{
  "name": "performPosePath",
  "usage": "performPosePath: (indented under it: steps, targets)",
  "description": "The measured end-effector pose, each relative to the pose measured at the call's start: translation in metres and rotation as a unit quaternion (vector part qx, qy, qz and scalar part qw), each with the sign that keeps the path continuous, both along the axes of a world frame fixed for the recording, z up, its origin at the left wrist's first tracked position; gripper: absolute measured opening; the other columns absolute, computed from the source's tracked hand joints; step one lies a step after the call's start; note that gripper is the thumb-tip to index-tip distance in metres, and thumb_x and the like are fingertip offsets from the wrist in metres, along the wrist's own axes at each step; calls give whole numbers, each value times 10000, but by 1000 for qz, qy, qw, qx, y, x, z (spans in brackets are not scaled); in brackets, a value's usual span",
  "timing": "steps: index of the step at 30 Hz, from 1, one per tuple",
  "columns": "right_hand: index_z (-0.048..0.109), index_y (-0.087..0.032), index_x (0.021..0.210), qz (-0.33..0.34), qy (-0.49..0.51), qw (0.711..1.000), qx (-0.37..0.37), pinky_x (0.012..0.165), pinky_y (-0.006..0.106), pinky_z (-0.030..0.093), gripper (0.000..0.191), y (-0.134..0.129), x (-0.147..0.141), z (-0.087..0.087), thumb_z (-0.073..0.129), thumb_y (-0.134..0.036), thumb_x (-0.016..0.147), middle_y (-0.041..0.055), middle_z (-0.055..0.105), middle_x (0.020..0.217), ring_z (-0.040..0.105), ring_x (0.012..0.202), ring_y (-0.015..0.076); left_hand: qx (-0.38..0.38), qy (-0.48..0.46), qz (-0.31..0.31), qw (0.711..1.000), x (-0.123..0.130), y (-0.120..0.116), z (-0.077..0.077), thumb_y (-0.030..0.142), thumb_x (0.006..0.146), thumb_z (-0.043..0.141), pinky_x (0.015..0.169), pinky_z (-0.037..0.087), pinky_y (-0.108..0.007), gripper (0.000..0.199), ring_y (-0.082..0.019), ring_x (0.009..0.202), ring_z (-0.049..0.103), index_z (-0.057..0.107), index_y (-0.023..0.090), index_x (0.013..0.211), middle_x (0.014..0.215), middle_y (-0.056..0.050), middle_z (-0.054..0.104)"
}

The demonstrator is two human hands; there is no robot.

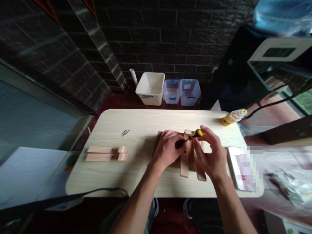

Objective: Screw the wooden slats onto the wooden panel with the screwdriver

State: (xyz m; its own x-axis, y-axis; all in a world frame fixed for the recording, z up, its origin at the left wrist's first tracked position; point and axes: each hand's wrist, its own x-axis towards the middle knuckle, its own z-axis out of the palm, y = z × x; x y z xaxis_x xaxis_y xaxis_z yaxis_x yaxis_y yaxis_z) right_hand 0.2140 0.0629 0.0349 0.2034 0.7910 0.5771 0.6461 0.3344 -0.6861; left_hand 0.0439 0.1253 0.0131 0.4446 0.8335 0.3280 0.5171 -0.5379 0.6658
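Beside the left hand, the screwdriver seems partly hidden.

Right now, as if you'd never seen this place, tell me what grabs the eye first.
The yellow-and-black screwdriver in the right hand, beside the left hand, above wooden strips near the front of the pale table. Then the clear-and-yellow container at its far right corner, and dark screws lying left of the hands.

Dark brick wall fills the back; floor reddish — window at right.
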Motion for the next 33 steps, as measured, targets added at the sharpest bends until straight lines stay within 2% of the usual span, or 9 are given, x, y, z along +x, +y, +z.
performPosePath:
  steps: [10, 18, 26, 33]
  targets:
    - [533, -309, 1502, 30, -29, 999, -16, 865, 361, 677, 527, 0, 2, 1, 654, -234, 995, 78, 760, 1271, 784, 998, 214, 1, -9, -1, 1000, 0, 1, -4, 183, 883, 753, 987, 497, -423, 103, -214, 1063, 697, 732, 254, 955, 1086, 6, 790]
    - [573, -305, 1453, 1, -34, 999, 13, 743, 336, 677, 489, 3, 1, -2, 701, -287, 981, 79, 769, 1231, 775, 848, 193, 3, -4, -4, 1000, 0, 1, -5, 197, 889, 752, 983, 495, -419, 94, -215, 1059, 693, 736, 261, 955, 1078, 4, 786]
    - [561, -310, 1468, 0, -17, 999, 37, 769, 316, 671, 531, 3, -4, -7, 719, -235, 966, 70, 754, 1245, 753, 847, 172, -2, 5, -3, 1000, 0, 1, -3, 198, 902, 737, 993, 484, -416, 86, -214, 1066, 685, 735, 255, 966, 1082, -1, 782]
    - [506, -293, 1525, -29, 7, 998, 47, 809, 371, 670, 593, 1, -4, -11, 704, -250, 967, 96, 740, 1254, 762, 913, 207, -13, 24, 10, 1000, 1, 0, -1, 210, 893, 756, 980, 466, -417, 70, -221, 1059, 676, 736, 268, 928, 1041, 15, 778]
